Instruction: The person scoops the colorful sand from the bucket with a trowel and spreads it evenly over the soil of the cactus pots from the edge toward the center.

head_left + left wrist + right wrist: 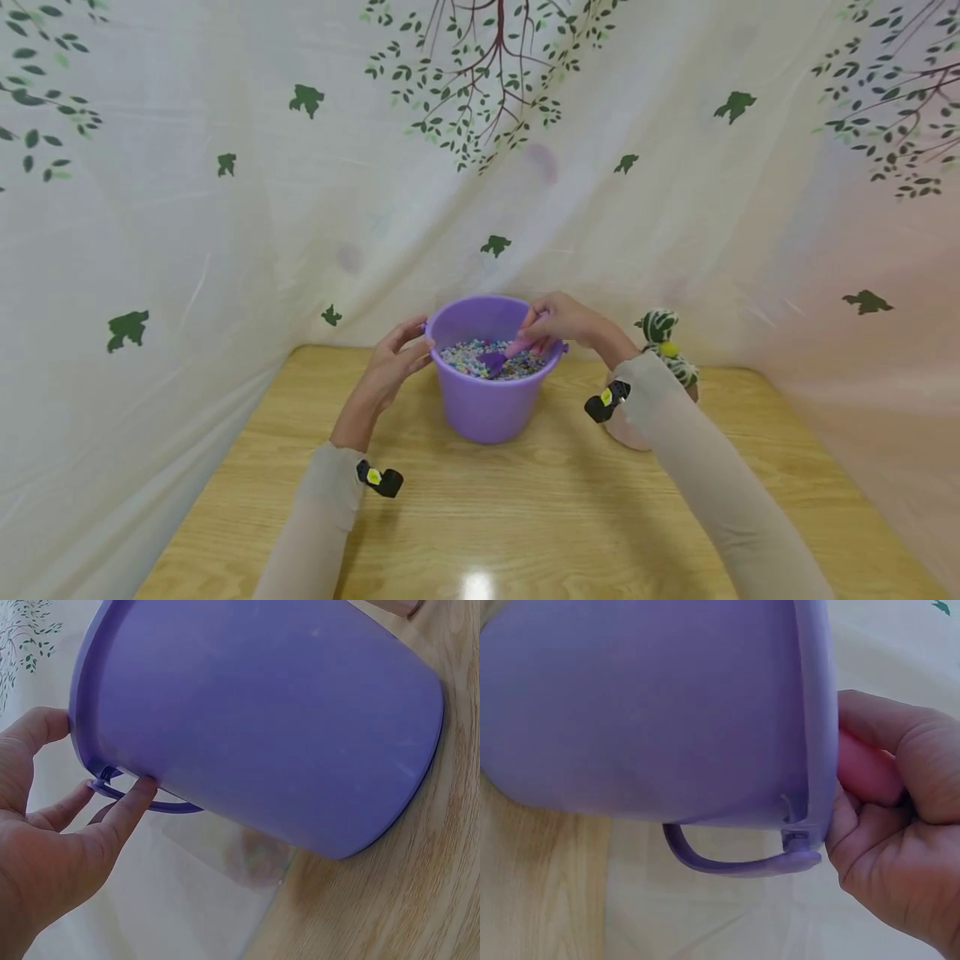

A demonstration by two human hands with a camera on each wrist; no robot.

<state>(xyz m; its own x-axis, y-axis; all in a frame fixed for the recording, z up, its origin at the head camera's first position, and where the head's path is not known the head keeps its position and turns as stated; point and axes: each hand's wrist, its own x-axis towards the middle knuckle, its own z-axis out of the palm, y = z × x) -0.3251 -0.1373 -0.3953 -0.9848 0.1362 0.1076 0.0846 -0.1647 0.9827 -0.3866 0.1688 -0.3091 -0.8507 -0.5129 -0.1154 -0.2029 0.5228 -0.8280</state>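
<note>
"Where's the purple bucket (pixel 487 412)?"
"Upright on the wooden counter (pixel 517 508), near the middle of its far edge, with tiny multicoloured beads (pixel 461 357) inside."
"And the left hand (pixel 393 358)?"
"Its fingers are spread apart, touching the bucket's left rim and outer wall, right by the end of the carrying handle (pixel 177 808)."
"The right one?"
"That right hand (pixel 566 323), over the right rim, is curled tightly round the pink grip of a small shovel (pixel 492 362). The purple blade rests among the beads."
"Anything else?"
"A green-and-white cactus-like ornament (pixel 660 325), towards the far right corner, partly behind the right sleeve (pixel 697 442)."
</note>
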